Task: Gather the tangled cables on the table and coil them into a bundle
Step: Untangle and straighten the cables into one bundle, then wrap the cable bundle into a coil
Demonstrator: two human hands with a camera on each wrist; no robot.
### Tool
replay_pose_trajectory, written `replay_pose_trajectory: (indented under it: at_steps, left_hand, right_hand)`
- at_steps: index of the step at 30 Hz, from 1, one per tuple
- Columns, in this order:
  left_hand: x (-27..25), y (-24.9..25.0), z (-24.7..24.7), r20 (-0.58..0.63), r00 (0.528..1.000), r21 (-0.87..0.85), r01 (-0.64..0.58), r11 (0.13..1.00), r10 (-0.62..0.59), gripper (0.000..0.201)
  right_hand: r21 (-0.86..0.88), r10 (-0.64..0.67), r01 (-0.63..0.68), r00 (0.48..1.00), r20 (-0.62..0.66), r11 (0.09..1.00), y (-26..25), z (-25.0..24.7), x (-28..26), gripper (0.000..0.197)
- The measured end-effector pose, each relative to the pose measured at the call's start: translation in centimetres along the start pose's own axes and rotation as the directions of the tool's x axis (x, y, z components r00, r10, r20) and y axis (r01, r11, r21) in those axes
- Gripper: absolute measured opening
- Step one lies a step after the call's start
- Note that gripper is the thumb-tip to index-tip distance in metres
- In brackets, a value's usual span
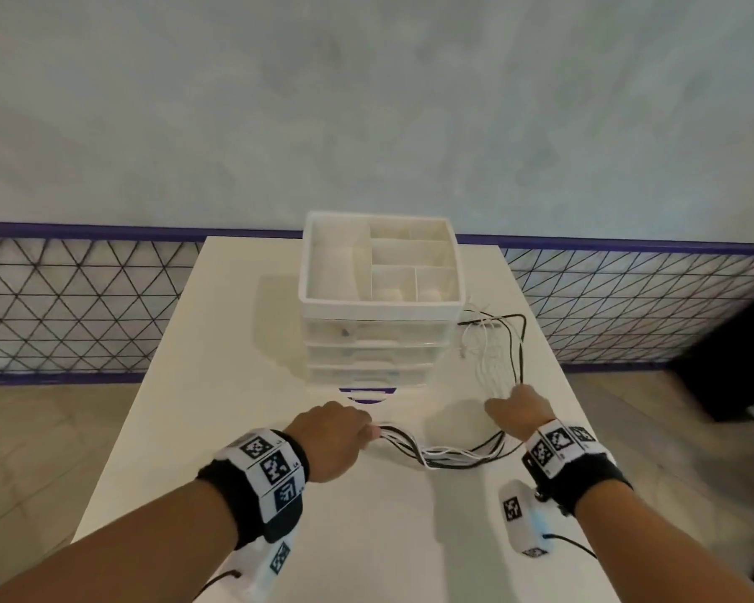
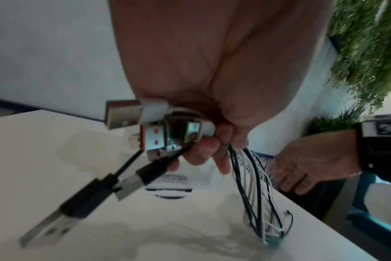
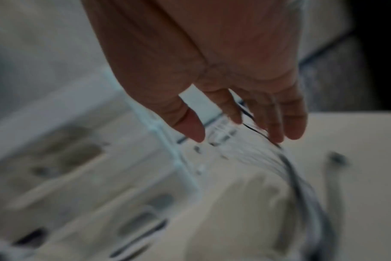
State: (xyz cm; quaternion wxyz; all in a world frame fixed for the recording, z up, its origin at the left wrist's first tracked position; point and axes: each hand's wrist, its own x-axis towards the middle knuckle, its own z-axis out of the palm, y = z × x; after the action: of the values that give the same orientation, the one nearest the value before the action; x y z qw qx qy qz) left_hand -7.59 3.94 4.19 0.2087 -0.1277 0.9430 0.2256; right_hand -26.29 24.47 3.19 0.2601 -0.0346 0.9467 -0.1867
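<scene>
Several thin black and white cables (image 1: 453, 460) lie in a slack run across the white table (image 1: 257, 493). My left hand (image 1: 331, 433) grips them near their plug ends. In the left wrist view its fingers (image 2: 207, 150) curl round white USB plugs (image 2: 152, 134), and two black USB plugs (image 2: 78, 199) stick out past them. From there the cables (image 2: 250, 185) drop to the table. My right hand (image 1: 519, 409) hovers over the far part of the strands, fingers (image 3: 234, 113) loosely straight and the cables (image 3: 288, 164) running past their tips, not gripped. The loose far ends (image 1: 492, 337) lie beside the drawer unit.
A white plastic drawer unit (image 1: 379, 337) with an open compartment tray on top stands mid-table, just left of the cable ends. A purple and white round mark (image 1: 366, 396) sits at its foot. The table's right edge (image 1: 553, 354) is close to the cables; a mesh railing (image 1: 83, 306) lies behind.
</scene>
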Motion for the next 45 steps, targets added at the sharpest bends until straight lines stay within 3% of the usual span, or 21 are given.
replay_pose_trajectory:
  at_steps: [2, 4, 6, 7, 10, 12, 14, 16, 17, 18, 21, 24, 26, 28, 30, 35, 37, 40, 41, 43, 45]
  left_hand:
    - [0.2, 0.5, -0.6, 0.006, 1.000, -0.024, -0.018, 1.000, 0.018, 0.032]
    - [0.0, 1.2, -1.4, 0.007, 0.997, -0.052, -0.083, 0.995, 0.083, 0.032]
    - [-0.6, 2.0, -2.6, -0.020, 0.988, -0.126, -0.157, 0.980, 0.155, 0.032]
    - [-1.3, 2.1, -3.1, -0.043, 0.982, -0.192, -0.189, 0.963, 0.184, 0.030]
    - [-3.2, 0.3, -3.9, -0.125, 0.982, -0.514, -0.184, 0.838, 0.139, 0.032]
    - [-4.6, -1.6, -3.4, -0.167, 0.985, -0.766, -0.159, 0.623, 0.046, 0.050]
    - [-5.5, -2.5, -2.2, -0.123, 0.992, -0.948, -0.110, 0.298, -0.026, 0.062]
    - [-5.8, -2.6, -1.1, -0.006, 0.999, -0.999, -0.007, -0.045, -0.035, 0.067]
    - [-5.9, -2.4, -0.6, 0.044, 0.999, -0.985, 0.041, -0.170, -0.014, 0.071]
    - [-5.9, -2.3, -0.3, 0.076, 0.997, -0.971, 0.075, -0.229, 0.005, 0.075]
    - [-5.9, -2.0, 0.1, 0.116, 0.993, -0.969, 0.109, -0.223, -0.019, 0.077]
    - [-5.6, -1.4, -0.4, 0.065, 0.992, -0.980, 0.043, -0.194, -0.110, 0.056]
    - [-5.2, -0.9, -1.1, -0.018, 0.979, -0.998, -0.030, -0.055, -0.205, 0.039]
    - [-5.1, -0.3, -1.8, -0.097, 0.966, -0.993, -0.077, 0.092, -0.240, 0.030]
    - [-5.3, 0.3, -2.3, -0.112, 0.969, -0.985, -0.079, 0.153, -0.219, 0.025]
    - [-6.1, 0.9, -2.7, -0.042, 0.996, -0.954, -0.015, 0.298, -0.083, 0.049]
    - [-6.0, 0.5, -2.6, -0.010, 0.999, -0.972, 0.000, 0.235, -0.044, 0.062]
    - [-6.0, 0.3, -2.2, 0.050, 0.999, -0.999, 0.050, -0.014, 0.011, 0.075]
    - [-5.8, 0.5, -2.0, 0.044, 0.999, -0.998, 0.044, -0.052, 0.006, 0.071]
    - [-5.5, 1.0, -1.7, -0.024, 0.997, -1.000, -0.026, -0.018, -0.067, 0.051]
    - [-5.3, 1.4, -1.4, -0.133, 0.980, -0.989, -0.121, 0.086, -0.149, 0.032]
  right_hand:
    - [0.100, -0.287, 0.292, 0.956, -0.062, 0.951, -2.2, -0.5, -2.7, 0.055]
    - [0.190, -0.582, 0.557, 0.805, 0.116, 0.809, -4.4, 0.0, -5.8, 0.067]
    - [0.227, -0.704, 0.671, 0.629, 0.329, 0.705, -6.0, 1.6, -8.1, 0.074]
    - [0.247, -0.736, 0.699, 0.588, 0.335, 0.671, -6.5, 2.4, -8.8, 0.066]
    - [0.346, -0.788, 0.714, 0.597, 0.152, 0.608, -7.0, 3.8, -9.3, 0.030]
    - [0.452, -0.760, 0.658, 0.645, 0.073, 0.602, -6.6, 4.4, -9.2, 0.032]
    - [0.493, -0.756, 0.639, 0.651, 0.062, 0.590, -6.5, 4.9, -9.4, 0.039]
    - [0.526, -0.774, 0.638, 0.631, 0.062, 0.562, -6.5, 5.4, -9.7, 0.037]
    - [0.542, -0.773, 0.632, 0.632, 0.054, 0.554, -6.5, 5.5, -9.9, 0.036]
    - [0.554, -0.768, 0.626, 0.639, 0.039, 0.549, -6.5, 5.6, -9.9, 0.035]
    - [0.588, -0.768, 0.610, 0.640, 0.029, 0.530, -6.2, 5.3, -9.9, 0.037]
    - [0.628, -0.814, 0.594, 0.569, 0.114, 0.503, -6.2, 4.3, -10.6, 0.014]
    - [0.613, -0.802, 0.584, 0.579, 0.144, 0.532, -6.3, 4.2, -10.9, 0.013]
    - [0.589, -0.757, 0.554, 0.634, 0.159, 0.588, -6.5, 4.2, -10.8, 0.016]
    - [0.576, -0.742, 0.540, 0.644, 0.186, 0.613, -6.5, 4.1, -10.7, 0.018]
    - [0.573, -0.762, 0.558, 0.618, 0.195, 0.600, -6.7, 4.2, -10.8, 0.025]
    - [0.600, -0.767, 0.569, 0.630, 0.122, 0.562, -6.8, 4.4, -10.9, 0.022]
    - [0.631, -0.773, 0.574, 0.631, 0.065, 0.522, -6.7, 4.8, -10.7, 0.026]
    - [0.605, -0.779, 0.598, 0.624, 0.059, 0.525, -6.7, 5.0, -10.6, 0.028]
    - [0.510, -0.811, 0.684, 0.582, 0.048, 0.521, -6.6, 5.2, -10.5, 0.025]
    - [0.423, -0.845, 0.753, 0.530, 0.064, 0.504, -6.6, 5.3, -10.4, 0.019]
